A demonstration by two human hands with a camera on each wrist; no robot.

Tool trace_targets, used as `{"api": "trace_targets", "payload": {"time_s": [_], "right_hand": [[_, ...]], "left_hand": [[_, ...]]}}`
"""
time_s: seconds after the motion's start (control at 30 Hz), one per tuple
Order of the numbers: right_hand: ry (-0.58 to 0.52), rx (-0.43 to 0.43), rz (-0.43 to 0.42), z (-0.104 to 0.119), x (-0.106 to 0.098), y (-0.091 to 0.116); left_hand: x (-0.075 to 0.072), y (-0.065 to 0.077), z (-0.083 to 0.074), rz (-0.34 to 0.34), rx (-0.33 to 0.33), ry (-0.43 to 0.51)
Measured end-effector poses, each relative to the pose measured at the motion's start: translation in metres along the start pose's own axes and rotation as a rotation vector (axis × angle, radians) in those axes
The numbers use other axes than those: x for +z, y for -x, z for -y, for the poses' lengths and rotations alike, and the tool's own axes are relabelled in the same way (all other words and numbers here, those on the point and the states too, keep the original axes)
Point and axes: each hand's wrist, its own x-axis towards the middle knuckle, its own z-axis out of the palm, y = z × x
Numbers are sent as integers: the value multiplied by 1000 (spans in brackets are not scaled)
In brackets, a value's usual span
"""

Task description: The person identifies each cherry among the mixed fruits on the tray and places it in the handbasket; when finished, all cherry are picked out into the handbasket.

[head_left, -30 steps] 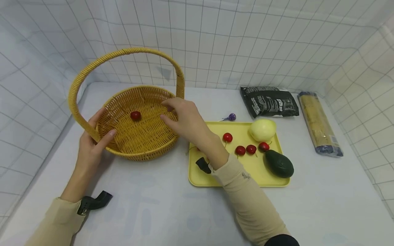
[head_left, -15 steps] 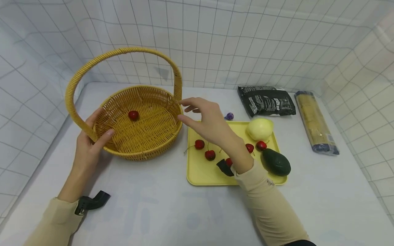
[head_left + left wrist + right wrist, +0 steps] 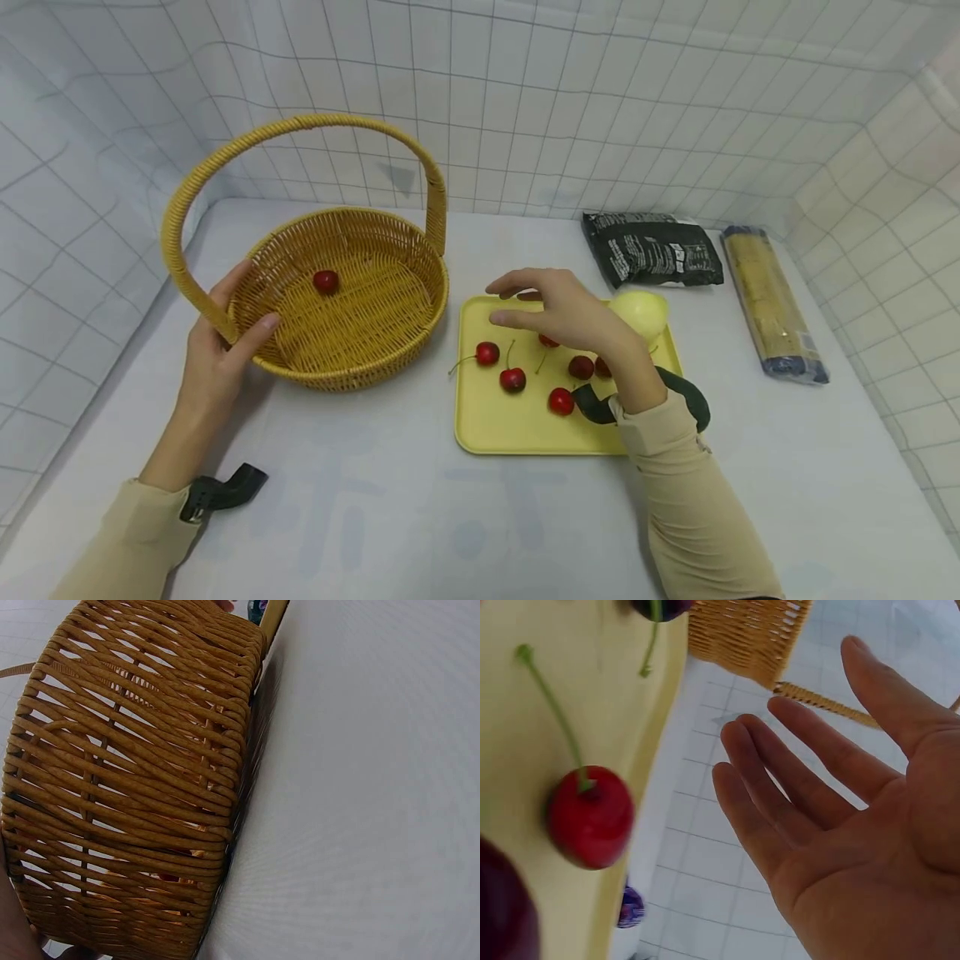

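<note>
A yellow wicker basket (image 3: 352, 379) with a tall arched handle stands on the left; its woven side fills the left wrist view. One red cherry (image 3: 326, 282) lies inside it. My left hand (image 3: 213, 358) grips the rim at the handle's left foot, thumb over the edge. Above the yellow tray (image 3: 495, 437) hovers my right hand (image 3: 566, 312), fingers extended and apart from the thumb. Its bare palm shows in the right wrist view. Several stemmed cherries (image 3: 487, 353) lie on the tray, some partly hidden by that hand and wrist.
A lemon (image 3: 647, 313) and a dark green avocado (image 3: 692, 400) sit at the tray's right side. Behind are a black packet (image 3: 652, 250) and a clear pack of noodles (image 3: 772, 304). A purple-wrapped lollipop (image 3: 630, 907) shows past the tray edge. Gridded curtains enclose the table.
My right hand has withdrawn from inside the basket, rightward over the tray. My left hand keeps its grip on the basket, which has stayed put with the cherry in it.
</note>
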Motion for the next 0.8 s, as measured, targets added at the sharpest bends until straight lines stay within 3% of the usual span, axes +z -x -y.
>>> {"api": "trace_targets", "payload": {"time_s": [0.2,0.47,0.8], "right_hand": [[-19,17,50,-15,12,-4],[23,24,59,-16,23,-12],[47,-2,7,-16,32,-24]], "left_hand": [[-5,0,-1,-4,11,-5],[-6,0,0,-7,29,-20],[3,-1,1,-9,19,29]]}}
